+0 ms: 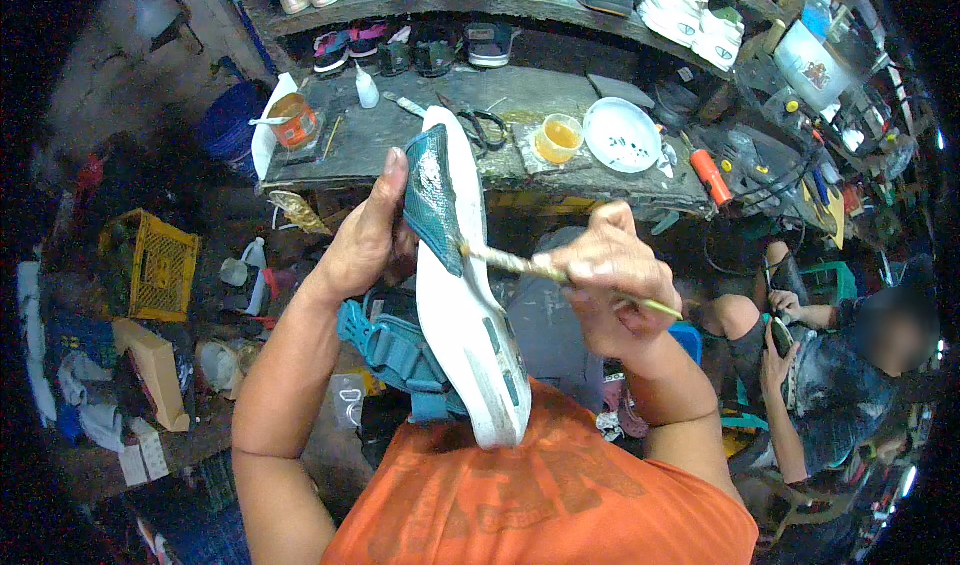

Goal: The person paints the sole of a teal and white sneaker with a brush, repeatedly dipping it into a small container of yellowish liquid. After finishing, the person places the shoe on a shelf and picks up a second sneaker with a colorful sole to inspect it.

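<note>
Cluttered workshop: shoes line the shelf (400, 13) above the tabletop (365, 160), and a co-worker (835, 385) sits off to my right. White-soled sandal (450, 315) is up in front of me, off the tabletop, sole facing me, panel end toward the tabletop, other end down by my orange shirt (500, 495). Left hand (365, 237) is closed on its upper left edge, thumb along it; other fingers mostly hidden behind. Right hand (612, 275) grips the brush (520, 263), bristles (465, 250) at the lower corner of the teal panel (432, 200). Panel has a wet-looking sheen. I read the step as coating it, probably from the cup of amber liquid (558, 145).

To do it well: short strokes along the border, brush low, nothing creeping onto the white. Light load, thin even coat; too much would likely pool at the corner. Left grip firm, thumb at the rim, off the wet face. Teal straps (395, 350) bunch left of the sole; mind drips. Better to turn the sandal than twist the right wrist.
</note>
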